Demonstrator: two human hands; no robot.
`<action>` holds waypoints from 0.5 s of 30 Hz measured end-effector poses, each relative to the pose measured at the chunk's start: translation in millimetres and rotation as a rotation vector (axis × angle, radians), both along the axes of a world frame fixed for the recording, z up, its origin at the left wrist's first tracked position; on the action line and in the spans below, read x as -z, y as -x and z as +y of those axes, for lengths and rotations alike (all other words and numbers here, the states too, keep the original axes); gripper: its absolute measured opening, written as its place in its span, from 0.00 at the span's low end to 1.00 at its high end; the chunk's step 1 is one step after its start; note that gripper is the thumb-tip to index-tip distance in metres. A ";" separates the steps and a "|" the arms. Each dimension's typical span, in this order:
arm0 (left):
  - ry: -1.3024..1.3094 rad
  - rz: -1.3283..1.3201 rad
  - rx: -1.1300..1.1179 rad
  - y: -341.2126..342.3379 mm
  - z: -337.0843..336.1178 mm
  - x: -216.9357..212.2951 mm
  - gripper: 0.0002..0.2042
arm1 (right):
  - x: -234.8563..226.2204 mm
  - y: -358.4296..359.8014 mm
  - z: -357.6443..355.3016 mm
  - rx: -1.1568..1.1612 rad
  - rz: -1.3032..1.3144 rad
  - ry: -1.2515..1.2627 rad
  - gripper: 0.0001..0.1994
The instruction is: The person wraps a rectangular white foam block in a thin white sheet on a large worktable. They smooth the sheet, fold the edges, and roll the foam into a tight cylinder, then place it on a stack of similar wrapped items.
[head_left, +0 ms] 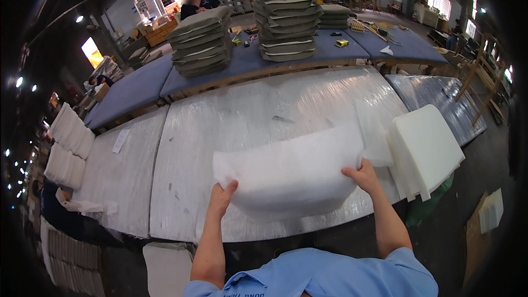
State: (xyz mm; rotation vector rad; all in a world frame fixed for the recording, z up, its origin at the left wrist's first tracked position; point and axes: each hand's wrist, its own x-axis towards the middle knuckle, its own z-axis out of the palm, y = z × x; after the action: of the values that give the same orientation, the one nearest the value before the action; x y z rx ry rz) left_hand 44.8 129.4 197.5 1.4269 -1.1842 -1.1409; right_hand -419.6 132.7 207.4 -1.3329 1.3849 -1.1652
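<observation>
A thick white cushion-like pad (pixel 294 173), wrapped in thin, fleecy sheet material, spans the gap between my two hands above the near edge of the table. My left hand (pixel 223 195) grips its left side, thumb on top and fingers hidden underneath. On the opposite side, my right hand (pixel 363 176) pinches the edge in the same way. Just right of my right hand lies a thin, translucent white sheet (pixel 374 140). Beside that, a stack of cream foam pads (pixel 426 143) sits at the table's right end.
The plastic-covered table (pixel 236 113) stretches before me. Behind it, blue-topped tables (pixel 352 49) carry tall stacks of grey-green cushions (pixel 286 19) and small tools. White folded stacks (pixel 69 137) stand far left. One person (pixel 192 0) is at the back; another, dark-clothed (pixel 60 209), is at left.
</observation>
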 end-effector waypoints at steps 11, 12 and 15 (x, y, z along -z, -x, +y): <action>0.227 0.202 -0.208 32.2 2.8 19.8 0.17 | 22.1 -3.8 0.7 0.312 -0.325 0.062 0.12; 0.234 0.209 -0.221 33.4 3.1 20.0 0.17 | 20.3 -3.6 3.0 0.303 -0.317 0.037 0.12; 0.253 0.215 -0.241 33.2 4.8 17.6 0.16 | 0.8 1.2 6.2 0.243 -0.212 -0.076 0.19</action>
State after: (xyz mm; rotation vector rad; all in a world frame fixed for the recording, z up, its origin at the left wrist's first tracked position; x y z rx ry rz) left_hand 11.6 134.1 179.9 1.1856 -0.9401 -0.9154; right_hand -420.8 138.9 206.5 -0.9765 1.4467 -1.3575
